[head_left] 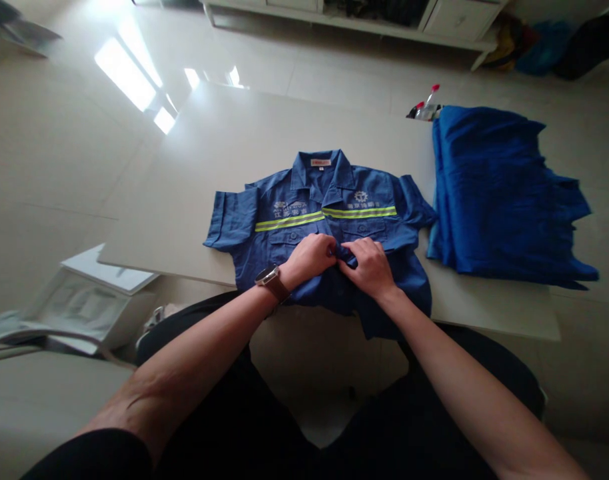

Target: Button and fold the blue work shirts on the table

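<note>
Head view, looking down on a pale rectangular table point(264, 127): a blue short-sleeved work shirt point(319, 227) lies face up and buttoned, with its collar toward the far edge and its lower hem hanging over the near edge. A yellow-green reflective stripe point(289, 221) crosses each side of the chest. The left hand point(307, 260) and right hand point(367, 269) meet at the middle of the shirt front, their fingers clenched together on a small gathered fold of blue cloth point(346, 255). A brown-strapped wristwatch point(272, 281) sits on the left wrist. Broad pale tabletop stretches from the shirt's left sleeve to the table's left corner, and from the collar to the far edge. A bunched royal-blue cloth garment point(504, 193) lies just beside the shirt's right sleeve, near the right side of the table. A clear plastic bottle with a red cap point(428, 103) stands behind it by the far edge. The small orange collar label point(321, 162) and the grey chest logos and lettering point(359, 200) are too blurred to read.
</note>
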### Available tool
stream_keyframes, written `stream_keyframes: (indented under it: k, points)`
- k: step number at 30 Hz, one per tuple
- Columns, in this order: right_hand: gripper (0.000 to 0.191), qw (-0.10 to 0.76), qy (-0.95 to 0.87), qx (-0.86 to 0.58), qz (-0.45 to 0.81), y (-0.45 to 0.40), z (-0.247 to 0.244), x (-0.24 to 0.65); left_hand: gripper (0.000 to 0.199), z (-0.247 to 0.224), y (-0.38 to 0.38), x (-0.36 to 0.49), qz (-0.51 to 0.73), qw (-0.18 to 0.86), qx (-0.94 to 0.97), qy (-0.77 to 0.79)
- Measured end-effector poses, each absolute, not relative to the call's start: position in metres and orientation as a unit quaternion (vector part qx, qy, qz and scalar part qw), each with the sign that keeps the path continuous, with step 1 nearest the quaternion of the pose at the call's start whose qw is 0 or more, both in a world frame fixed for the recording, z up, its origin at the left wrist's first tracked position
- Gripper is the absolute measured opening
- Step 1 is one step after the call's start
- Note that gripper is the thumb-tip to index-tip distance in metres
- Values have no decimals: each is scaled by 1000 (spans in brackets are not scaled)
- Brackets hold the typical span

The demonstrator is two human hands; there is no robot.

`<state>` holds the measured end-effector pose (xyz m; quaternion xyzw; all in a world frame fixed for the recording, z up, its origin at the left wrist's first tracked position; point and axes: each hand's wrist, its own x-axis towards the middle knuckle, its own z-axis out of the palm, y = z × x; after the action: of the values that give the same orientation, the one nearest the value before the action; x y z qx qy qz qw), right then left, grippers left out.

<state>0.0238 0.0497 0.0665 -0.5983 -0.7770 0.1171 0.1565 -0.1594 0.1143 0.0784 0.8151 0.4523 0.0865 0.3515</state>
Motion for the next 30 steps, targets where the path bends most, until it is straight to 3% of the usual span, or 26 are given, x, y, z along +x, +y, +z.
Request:
stream_keyframes:
  k: [5,12,30]
  points:
    - [22,154,-781,-595,108,49,66,22,15,75,114,-159,89,343,810,467]
    - [22,215,-728,-627,173,51,60,21,18,80,112,-157,73,316,793,515]
    - [20,248,-685,-641,240,55,52,21,21,79,119,-157,102,371,810,443]
